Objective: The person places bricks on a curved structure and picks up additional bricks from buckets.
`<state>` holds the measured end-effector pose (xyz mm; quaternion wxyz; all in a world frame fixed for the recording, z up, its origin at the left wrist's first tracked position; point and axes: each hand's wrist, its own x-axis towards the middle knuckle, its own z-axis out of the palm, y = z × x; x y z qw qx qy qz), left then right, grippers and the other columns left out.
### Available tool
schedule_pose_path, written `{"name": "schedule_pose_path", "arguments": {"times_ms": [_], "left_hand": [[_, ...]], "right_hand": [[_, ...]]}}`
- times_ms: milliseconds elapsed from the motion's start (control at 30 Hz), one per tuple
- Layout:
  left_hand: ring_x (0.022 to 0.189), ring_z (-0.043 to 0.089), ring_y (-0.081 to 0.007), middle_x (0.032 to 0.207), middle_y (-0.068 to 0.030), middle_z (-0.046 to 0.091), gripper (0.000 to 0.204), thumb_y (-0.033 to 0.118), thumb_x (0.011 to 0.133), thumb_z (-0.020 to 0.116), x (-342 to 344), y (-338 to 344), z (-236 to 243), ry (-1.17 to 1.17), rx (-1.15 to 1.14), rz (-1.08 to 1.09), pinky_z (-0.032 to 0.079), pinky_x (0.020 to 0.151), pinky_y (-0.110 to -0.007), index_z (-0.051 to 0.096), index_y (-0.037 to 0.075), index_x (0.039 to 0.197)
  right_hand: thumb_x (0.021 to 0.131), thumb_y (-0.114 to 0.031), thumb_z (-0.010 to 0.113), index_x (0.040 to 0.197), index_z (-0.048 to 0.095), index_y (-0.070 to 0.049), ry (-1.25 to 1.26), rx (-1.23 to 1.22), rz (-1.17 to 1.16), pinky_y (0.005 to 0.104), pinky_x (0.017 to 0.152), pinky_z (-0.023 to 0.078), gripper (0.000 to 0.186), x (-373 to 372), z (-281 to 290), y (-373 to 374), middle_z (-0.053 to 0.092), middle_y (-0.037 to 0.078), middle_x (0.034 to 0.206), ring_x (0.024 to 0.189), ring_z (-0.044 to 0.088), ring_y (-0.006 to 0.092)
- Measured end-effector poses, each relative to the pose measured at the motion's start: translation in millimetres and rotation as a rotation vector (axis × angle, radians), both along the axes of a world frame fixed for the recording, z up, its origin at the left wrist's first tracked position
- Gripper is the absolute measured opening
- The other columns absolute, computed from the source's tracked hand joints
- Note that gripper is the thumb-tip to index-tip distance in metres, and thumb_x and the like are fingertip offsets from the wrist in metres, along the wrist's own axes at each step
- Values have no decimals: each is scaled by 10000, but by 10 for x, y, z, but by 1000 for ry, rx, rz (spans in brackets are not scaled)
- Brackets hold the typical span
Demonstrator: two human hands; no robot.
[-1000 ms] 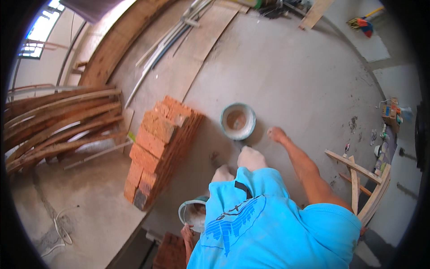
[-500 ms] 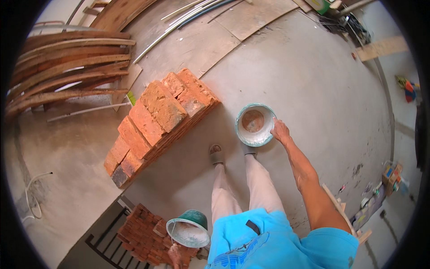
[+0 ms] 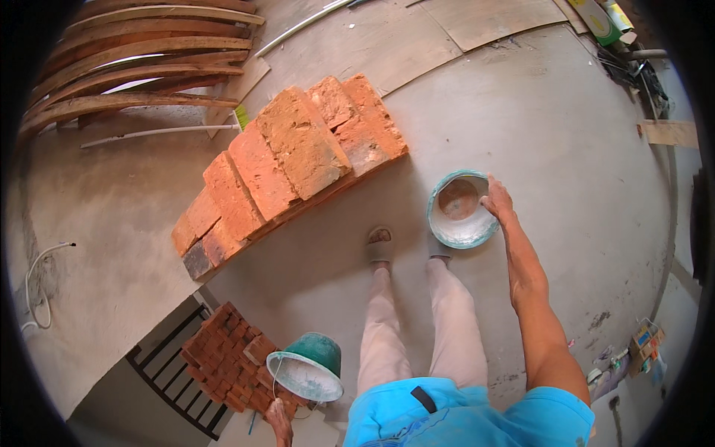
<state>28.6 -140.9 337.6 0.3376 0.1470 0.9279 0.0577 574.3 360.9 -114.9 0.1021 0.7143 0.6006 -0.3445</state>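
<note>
My right hand (image 3: 497, 198) is closed on the rim of a bucket (image 3: 463, 235) with a teal edge and a whitish, stained inside, which hangs above the floor in front of my right foot. Down at lower left, my left hand (image 3: 279, 419) grips the thin wire handle of a green bucket (image 3: 319, 352). That bucket hangs tilted on its side, its pale, smeared mouth turned toward the lower left. Neither bucket shows a load, apart from residue on the walls and a brownish bottom in the right one.
A tall stack of orange bricks (image 3: 298, 145) stands ahead to my left. More bricks (image 3: 231, 354) lie lower, beside a black railing (image 3: 167, 387). Curved wooden planks (image 3: 149, 48), a white pole (image 3: 156, 134) and a pale hose (image 3: 46, 294) are at left; boards (image 3: 491, 22) lie far off.
The view has shifted, so the brick stack looks larger and nearer. The right bucket tips more toward the right hand, whose fingers have moved up the rim. Both hands keep their buckets.
</note>
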Motion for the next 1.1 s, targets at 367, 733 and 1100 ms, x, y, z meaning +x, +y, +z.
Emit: {"name": "schedule_pose_path", "arguments": {"times_ms": [367, 733, 1100], "left_hand": [[493, 365, -89, 586, 45, 398, 426, 373, 1071, 486, 296, 778, -238, -93, 118, 353, 331, 471, -279, 616, 39, 841], [514, 414, -115, 616, 29, 434, 393, 373, 1075, 491, 373, 974, -364, -183, 422, 629, 402, 513, -316, 602, 57, 868], [626, 538, -181, 665, -8, 503, 274, 345, 1029, 603, 764, 1090, -437, -561, 917, 907, 520, 691, -379, 587, 83, 952]], "right_hand": [[829, -235, 628, 861, 726, -23, 557, 51, -5, 441, 757, 501, 236, -11, 474, -812, 704, 181, 852, 847, 664, 387], [826, -71, 557, 1024, 701, 24, 848, -113, -577, 235, 494, 430, 263, -566, 2769, -574, 592, 8, 683, 571, 532, 77], [822, -57, 574, 1199, 603, 91, 1001, -257, -168, 256, 583, 507, 407, -1507, 3617, -1121, 623, 45, 722, 598, 594, 112]]}}
